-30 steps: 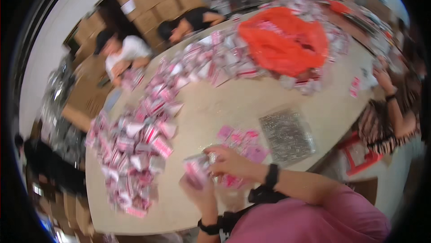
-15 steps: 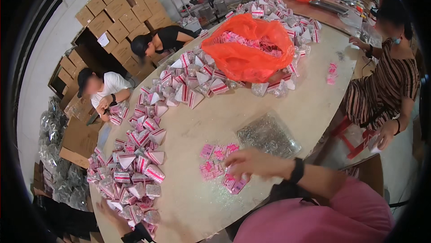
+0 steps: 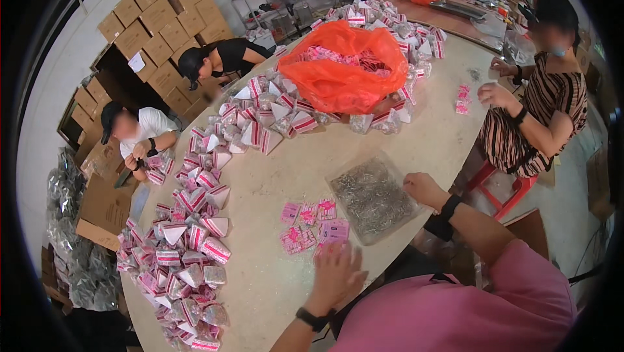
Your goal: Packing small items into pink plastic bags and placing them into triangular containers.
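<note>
My left hand (image 3: 334, 276) is open, fingers spread, its tips at the lower edge of several small pink printed cards (image 3: 299, 239) laid out on the table. My right hand (image 3: 422, 191) is at the right edge of a clear, shallow tray (image 3: 368, 243) filled with small silvery metal pieces, possibly pins. Its fingers are curled together, and whatever they may hold is too small or hidden to tell. Left of the cards, a long heap of small clear bags with pink-and-white card tops (image 3: 195, 248) curves along the table.
A big orange-red plastic bag (image 3: 344, 69) holding pink cards stands farther back among more packets. A co-worker in a striped top (image 3: 543, 108) sits at the right; two others work on the left. Cardboard boxes (image 3: 159, 33) are stacked by the wall.
My right hand has moved from above the pink cards to the tray's right edge. My left hand has come from the packet heap to the cards. The view has shifted slightly.
</note>
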### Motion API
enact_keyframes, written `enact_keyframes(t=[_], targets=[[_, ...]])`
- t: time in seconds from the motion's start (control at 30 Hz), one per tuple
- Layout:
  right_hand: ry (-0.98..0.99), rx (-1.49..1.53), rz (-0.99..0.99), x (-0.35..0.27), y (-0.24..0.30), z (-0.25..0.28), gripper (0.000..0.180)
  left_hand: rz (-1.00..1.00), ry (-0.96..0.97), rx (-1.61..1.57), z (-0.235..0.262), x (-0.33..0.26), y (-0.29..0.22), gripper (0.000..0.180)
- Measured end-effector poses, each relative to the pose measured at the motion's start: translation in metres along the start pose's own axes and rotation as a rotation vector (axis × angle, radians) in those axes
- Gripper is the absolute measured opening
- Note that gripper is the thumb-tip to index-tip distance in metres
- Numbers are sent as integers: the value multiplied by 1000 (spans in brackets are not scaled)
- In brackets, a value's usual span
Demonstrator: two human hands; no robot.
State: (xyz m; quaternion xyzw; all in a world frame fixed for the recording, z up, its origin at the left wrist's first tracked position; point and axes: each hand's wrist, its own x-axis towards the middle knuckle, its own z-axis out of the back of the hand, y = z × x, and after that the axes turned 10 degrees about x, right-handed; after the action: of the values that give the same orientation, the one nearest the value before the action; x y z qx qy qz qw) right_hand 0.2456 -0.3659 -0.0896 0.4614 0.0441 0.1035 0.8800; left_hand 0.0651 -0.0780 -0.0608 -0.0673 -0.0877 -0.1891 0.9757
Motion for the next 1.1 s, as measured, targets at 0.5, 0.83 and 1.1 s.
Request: enact_keyframes(t=[0.5, 0.83, 1.1], targets=[[-36, -465, 215, 11, 45, 97, 38, 175, 149, -27, 7, 25, 88, 68], [278, -396, 850, 100, 436, 23, 26, 406, -88, -405, 153, 54, 301, 64], [702, -430, 787, 210, 404, -106, 21, 484, 19, -680, 127, 49, 314, 68]])
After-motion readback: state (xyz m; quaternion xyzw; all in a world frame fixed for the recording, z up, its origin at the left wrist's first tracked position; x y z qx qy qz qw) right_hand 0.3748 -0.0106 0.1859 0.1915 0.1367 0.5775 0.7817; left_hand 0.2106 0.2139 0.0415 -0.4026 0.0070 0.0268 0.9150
